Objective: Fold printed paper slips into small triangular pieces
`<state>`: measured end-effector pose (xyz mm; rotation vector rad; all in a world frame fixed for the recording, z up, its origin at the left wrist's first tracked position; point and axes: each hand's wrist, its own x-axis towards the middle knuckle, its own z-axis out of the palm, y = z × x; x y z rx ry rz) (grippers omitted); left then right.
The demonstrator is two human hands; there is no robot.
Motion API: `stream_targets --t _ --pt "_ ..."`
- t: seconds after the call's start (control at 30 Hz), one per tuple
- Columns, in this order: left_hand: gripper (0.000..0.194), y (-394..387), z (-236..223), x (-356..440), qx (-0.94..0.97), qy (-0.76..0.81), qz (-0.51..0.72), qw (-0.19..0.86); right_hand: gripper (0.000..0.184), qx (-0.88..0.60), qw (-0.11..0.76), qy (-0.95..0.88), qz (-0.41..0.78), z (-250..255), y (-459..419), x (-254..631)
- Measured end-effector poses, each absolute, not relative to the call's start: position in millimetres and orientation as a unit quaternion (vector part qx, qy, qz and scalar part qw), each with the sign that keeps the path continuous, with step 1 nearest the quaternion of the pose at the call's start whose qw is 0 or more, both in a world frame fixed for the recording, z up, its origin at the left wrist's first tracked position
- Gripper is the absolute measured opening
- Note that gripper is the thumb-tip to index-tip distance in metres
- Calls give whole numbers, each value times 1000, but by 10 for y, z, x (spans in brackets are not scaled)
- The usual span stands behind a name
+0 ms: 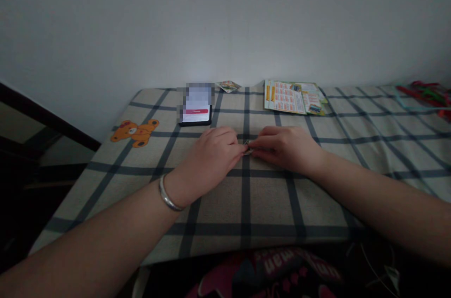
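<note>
Over the middle of the table, my left hand (220,150) and my right hand (283,145) meet fingertip to fingertip. Between them sits a small, light-and-dark piece (248,151), mostly covered by the fingers and too small to name. Both hands pinch at it, the left from its left side and the right from its right side. A silver bangle (167,194) circles my left wrist. Beyond my left hand lies a phone (196,103) with its screen lit.
Printed cards (287,97) lie overlapping near the wall, and a small folded paper piece (229,86) rests right of the phone. The checked tablecloth (218,213) carries an orange bear picture (136,132) at left. Colourful items (428,96) lie at the far right.
</note>
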<state>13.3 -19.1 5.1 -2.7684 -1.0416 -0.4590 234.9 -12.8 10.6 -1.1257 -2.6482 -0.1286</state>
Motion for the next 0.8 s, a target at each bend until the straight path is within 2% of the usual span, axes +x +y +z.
stream_targets --t 0.53,0.8 --pt "14 -130 3 90 -925 -330 -185 39 23 -420 136 -897 18 43 -77 2339" --pt "21 -123 5 43 -945 -251 -162 132 22 -413 136 -900 33 29 -71 2348"
